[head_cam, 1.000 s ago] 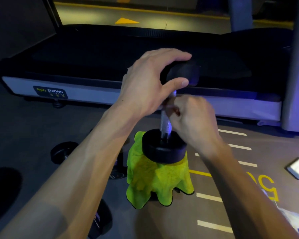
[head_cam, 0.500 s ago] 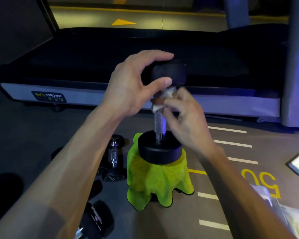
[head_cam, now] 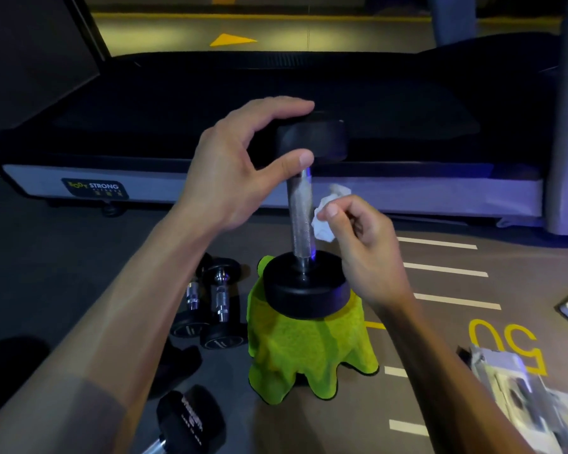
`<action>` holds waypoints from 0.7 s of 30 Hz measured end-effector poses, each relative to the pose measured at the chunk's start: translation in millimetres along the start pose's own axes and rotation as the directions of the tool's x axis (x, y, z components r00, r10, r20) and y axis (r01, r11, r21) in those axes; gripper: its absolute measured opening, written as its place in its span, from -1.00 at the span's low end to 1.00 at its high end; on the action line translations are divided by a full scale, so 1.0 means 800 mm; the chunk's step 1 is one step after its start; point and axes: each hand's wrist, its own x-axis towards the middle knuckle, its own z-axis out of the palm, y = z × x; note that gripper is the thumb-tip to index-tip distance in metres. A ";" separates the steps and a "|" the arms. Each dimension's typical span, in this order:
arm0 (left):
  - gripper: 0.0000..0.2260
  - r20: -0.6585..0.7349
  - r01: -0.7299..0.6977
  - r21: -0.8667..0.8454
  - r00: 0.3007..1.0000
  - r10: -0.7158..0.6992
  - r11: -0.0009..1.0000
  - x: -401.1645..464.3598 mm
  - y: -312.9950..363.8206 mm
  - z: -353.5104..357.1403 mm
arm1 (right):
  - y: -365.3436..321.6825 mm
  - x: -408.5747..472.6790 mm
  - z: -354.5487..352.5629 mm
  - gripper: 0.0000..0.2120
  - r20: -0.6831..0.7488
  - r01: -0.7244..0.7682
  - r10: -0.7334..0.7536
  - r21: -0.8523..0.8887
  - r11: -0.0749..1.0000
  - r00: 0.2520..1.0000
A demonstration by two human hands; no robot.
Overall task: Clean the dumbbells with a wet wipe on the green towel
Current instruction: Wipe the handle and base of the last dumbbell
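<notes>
Standing upright on the green towel [head_cam: 305, 352], dumbbell [head_cam: 304, 221] top clamped by left hand [head_cam: 240, 172]. Right hand [head_cam: 361, 244] pinches crumpled wet wipe [head_cam: 325, 221] beside handle. Whatever props the towel is hidden.

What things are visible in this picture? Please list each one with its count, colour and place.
dumbbell: 1, black ends and silver handle, upright on the towel
towel: 1, green, draped over a hidden support, on the floor
wipe: 1, white, crumpled, beside the handle
small dumbbells: 2, black and silver, on the floor left of the towel
near dumbbell: 1, black, bottom left
treadmill: 1, black deck and grey side, behind
packets: number unclear, pale, bottom right
left hand: grips the top end
right hand: pinches the wipe
</notes>
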 end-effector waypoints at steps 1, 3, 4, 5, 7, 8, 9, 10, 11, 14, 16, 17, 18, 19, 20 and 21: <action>-0.57 0.001 -0.002 0.003 1.000 0.002 1.000 -0.001 0.001 0.000 | 0.003 0.000 0.002 -0.89 -0.011 0.000 0.000 0.028 1.000 1.000; -0.56 0.002 -0.001 0.007 1.000 0.001 1.000 -0.002 0.003 0.000 | 0.007 -0.002 0.006 -0.91 -0.012 -0.039 0.042 0.157 0.987 0.999; -0.56 0.003 0.005 0.012 1.000 -0.005 1.000 -0.002 0.004 0.000 | 0.007 -0.002 0.009 -0.84 -0.012 -0.079 0.084 0.231 0.970 0.996; -0.57 0.005 0.009 0.015 1.000 -0.009 1.000 -0.003 0.006 0.000 | 0.006 -0.001 0.011 -0.79 -0.021 -0.118 0.129 0.285 0.951 0.991; -0.57 0.008 0.011 0.012 1.000 -0.011 1.000 -0.003 0.008 0.000 | 0.002 0.005 0.013 -0.80 -0.090 -0.148 0.190 0.348 0.926 0.978; -0.57 0.010 0.008 0.008 1.000 -0.008 1.000 -0.003 0.009 -0.001 | -0.002 0.009 0.013 -0.83 -0.137 -0.148 0.215 0.381 0.913 0.967; -0.57 0.016 0.005 0.006 1.000 -0.005 1.000 -0.003 0.010 -0.001 | -0.006 0.014 0.014 -0.86 -0.175 -0.147 0.242 0.428 0.892 0.954; -0.57 0.022 0.000 0.003 1.000 0.000 1.000 -0.003 0.011 -0.002 | -0.010 0.018 0.015 -0.87 -0.200 -0.148 0.271 0.479 0.865 0.941; -0.57 0.026 -0.002 -0.001 1.000 0.002 1.000 -0.004 0.012 -0.003 | -0.013 0.023 0.019 -0.86 -0.199 -0.158 0.304 0.530 0.833 0.932; -0.58 0.030 0.006 -0.026 1.000 -0.005 1.000 -0.007 0.013 -0.007 | -0.018 0.030 0.039 -0.86 -0.140 -0.213 0.351 0.575 0.790 0.926; -0.58 0.035 0.006 -0.048 0.999 -0.005 0.999 -0.011 0.013 -0.012 | -0.011 0.027 0.047 -0.82 -0.126 -0.277 0.377 0.478 0.834 0.918; -0.58 0.031 0.005 -0.059 1.000 -0.004 0.998 -0.015 0.012 -0.014 | -0.003 0.024 0.045 -0.77 -0.139 -0.293 0.359 0.351 0.889 0.923; -0.59 0.025 0.006 -0.072 1.000 -0.004 0.997 -0.018 0.011 -0.016 | 0.009 0.019 0.039 -0.72 -0.135 -0.295 0.322 0.185 0.937 0.937; -0.59 0.020 0.006 -0.082 1.000 -0.004 0.997 -0.021 0.010 -0.017 | 0.020 0.013 0.031 -0.67 -0.098 -0.301 0.300 0.007 0.954 0.949; -0.60 0.017 0.006 -0.092 1.000 -0.004 0.996 -0.022 0.009 -0.018 | 0.029 0.008 0.021 -0.64 -0.029 -0.296 0.296 -0.173 0.939 0.955; -0.60 0.012 0.004 -0.096 1.000 -0.003 0.995 -0.023 0.009 -0.018 | 0.037 0.004 0.013 -0.64 0.060 -0.276 0.309 -0.314 0.908 0.949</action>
